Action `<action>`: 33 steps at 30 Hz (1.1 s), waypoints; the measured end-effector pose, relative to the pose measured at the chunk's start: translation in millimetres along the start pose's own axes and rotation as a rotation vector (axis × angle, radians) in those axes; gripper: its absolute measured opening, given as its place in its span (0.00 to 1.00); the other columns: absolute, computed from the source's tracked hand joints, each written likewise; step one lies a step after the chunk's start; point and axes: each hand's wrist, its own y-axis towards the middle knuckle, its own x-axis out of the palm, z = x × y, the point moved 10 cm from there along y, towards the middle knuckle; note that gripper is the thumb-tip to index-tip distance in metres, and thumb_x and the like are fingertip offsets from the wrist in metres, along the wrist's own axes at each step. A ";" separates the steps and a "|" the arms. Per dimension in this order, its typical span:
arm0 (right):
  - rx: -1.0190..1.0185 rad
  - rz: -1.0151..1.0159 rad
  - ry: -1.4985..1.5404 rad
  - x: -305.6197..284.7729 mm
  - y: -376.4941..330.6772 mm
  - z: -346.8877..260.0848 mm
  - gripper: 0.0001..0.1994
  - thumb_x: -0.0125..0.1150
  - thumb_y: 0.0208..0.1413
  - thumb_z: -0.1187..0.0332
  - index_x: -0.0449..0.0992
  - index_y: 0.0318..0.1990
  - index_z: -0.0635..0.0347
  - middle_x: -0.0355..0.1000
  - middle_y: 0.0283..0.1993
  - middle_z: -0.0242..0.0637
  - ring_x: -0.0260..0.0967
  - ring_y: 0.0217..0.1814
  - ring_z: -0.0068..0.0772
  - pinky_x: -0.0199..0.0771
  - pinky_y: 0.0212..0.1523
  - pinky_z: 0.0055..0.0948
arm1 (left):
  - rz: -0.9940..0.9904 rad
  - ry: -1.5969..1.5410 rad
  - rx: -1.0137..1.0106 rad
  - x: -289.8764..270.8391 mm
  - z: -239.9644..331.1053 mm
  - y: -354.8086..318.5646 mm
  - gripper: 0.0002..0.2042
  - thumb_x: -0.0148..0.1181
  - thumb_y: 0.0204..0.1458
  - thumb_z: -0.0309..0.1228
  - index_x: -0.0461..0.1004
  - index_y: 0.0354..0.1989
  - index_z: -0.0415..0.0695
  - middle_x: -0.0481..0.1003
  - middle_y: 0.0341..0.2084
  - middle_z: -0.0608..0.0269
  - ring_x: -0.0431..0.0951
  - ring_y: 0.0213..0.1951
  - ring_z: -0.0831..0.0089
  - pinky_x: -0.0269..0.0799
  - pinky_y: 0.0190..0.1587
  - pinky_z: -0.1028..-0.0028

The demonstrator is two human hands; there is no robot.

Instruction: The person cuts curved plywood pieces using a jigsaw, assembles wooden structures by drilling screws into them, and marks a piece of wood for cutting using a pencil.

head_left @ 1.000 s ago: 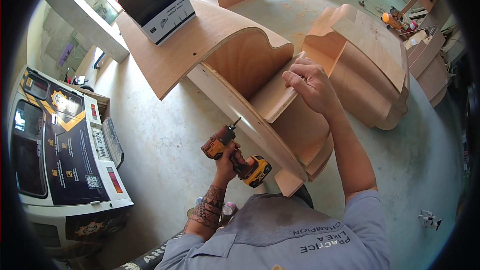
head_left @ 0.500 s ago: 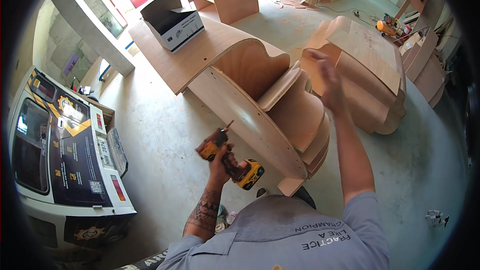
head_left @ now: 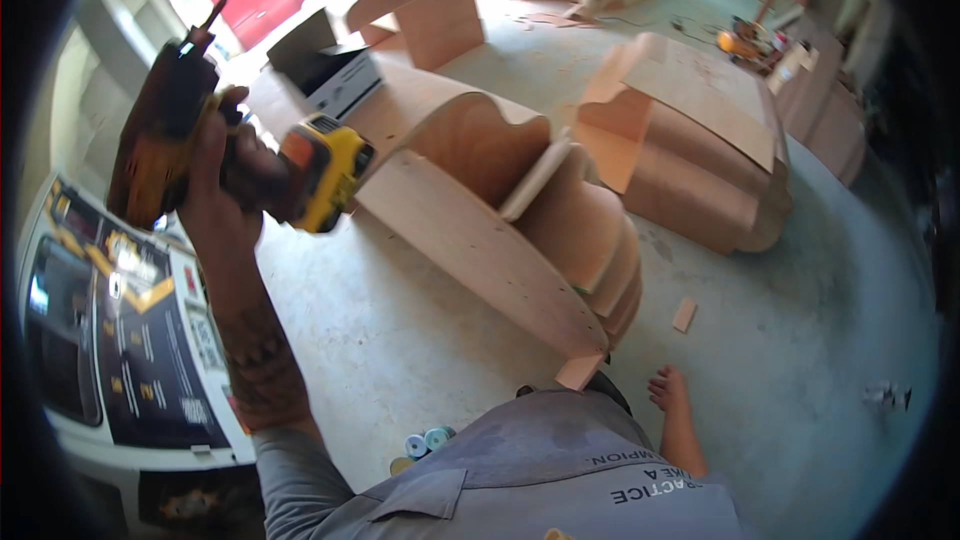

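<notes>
My left hand (head_left: 222,170) is wrapped round the grip of a yellow and black cordless drill (head_left: 160,140). It is raised at the upper left, with the bit pointing up and away. Low beside my body on the right, my right hand (head_left: 669,390) hangs with fingers loosely apart, holding nothing. Between my arms stands a curved plywood cabinet (head_left: 475,260) with layered rounded shelves, touched by neither hand. A small wooden block (head_left: 580,372) is at the cabinet's near end, close to my body.
An opened cardboard box (head_left: 345,85) sits on the cabinet's far end. Another curved plywood unit (head_left: 690,155) stands right. A wood offcut (head_left: 685,315) lies on the floor. At left is a parked van (head_left: 150,340); several cans (head_left: 436,438) stand near my body.
My left hand has lifted the drill up and to the left. My right hand has dropped from above the cabinet to beside my body. The offcut on the floor has come into sight.
</notes>
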 end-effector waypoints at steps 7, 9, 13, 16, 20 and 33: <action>-0.437 -0.050 -0.759 -19.2 -12.5 37.0 0.31 0.60 0.68 0.47 0.70 0.67 0.61 0.81 0.55 0.50 0.82 0.48 0.44 0.79 0.48 0.46 | 0.045 0.183 -0.103 -20.2 -101.3 103.8 0.14 0.68 0.65 0.35 0.81 0.52 0.37 0.73 0.24 0.70 0.72 0.23 0.84 0.69 0.27 0.80; -0.300 0.024 -0.552 -50.5 -23.7 60.5 0.28 0.60 0.68 0.48 0.72 0.64 0.61 0.81 0.50 0.48 0.81 0.43 0.41 0.78 0.42 0.41 | 0.061 0.128 -0.185 -31.7 -118.4 111.2 0.14 0.69 0.65 0.35 0.81 0.51 0.39 0.73 0.24 0.71 0.71 0.22 0.84 0.69 0.27 0.80; 0.004 0.253 -0.198 -129.0 -52.0 100.1 0.22 0.59 0.69 0.49 0.76 0.57 0.59 0.80 0.38 0.41 0.76 0.31 0.31 0.73 0.29 0.31 | 0.129 0.250 -0.165 -30.4 -127.3 121.4 0.13 0.69 0.65 0.36 0.81 0.51 0.41 0.72 0.23 0.73 0.70 0.23 0.84 0.68 0.27 0.80; 0.104 0.311 -0.214 -166.7 -46.9 118.4 0.21 0.59 0.70 0.50 0.77 0.55 0.58 0.79 0.37 0.38 0.74 0.30 0.26 0.68 0.25 0.27 | 0.145 0.283 -0.177 -31.9 -132.5 122.8 0.13 0.69 0.65 0.38 0.82 0.50 0.42 0.71 0.24 0.73 0.70 0.23 0.85 0.67 0.27 0.80; -0.132 0.169 -0.078 -163.7 -26.6 30.7 0.19 0.61 0.71 0.53 0.78 0.57 0.58 0.80 0.46 0.38 0.79 0.41 0.29 0.76 0.37 0.26 | 0.333 0.417 -0.265 -56.5 -130.6 109.3 0.18 0.71 0.62 0.44 0.82 0.50 0.42 0.75 0.29 0.72 0.74 0.28 0.83 0.73 0.33 0.79; -1.847 -1.070 -0.019 -177.2 -464.3 -544.4 0.13 0.65 0.69 0.67 0.84 0.56 0.60 0.79 0.58 0.49 0.77 0.63 0.46 0.72 0.71 0.49 | 0.335 1.149 0.385 238.6 3.7 -11.1 0.36 0.64 0.67 0.40 0.57 0.76 0.36 0.68 0.68 0.46 0.71 0.68 0.56 0.64 0.73 0.58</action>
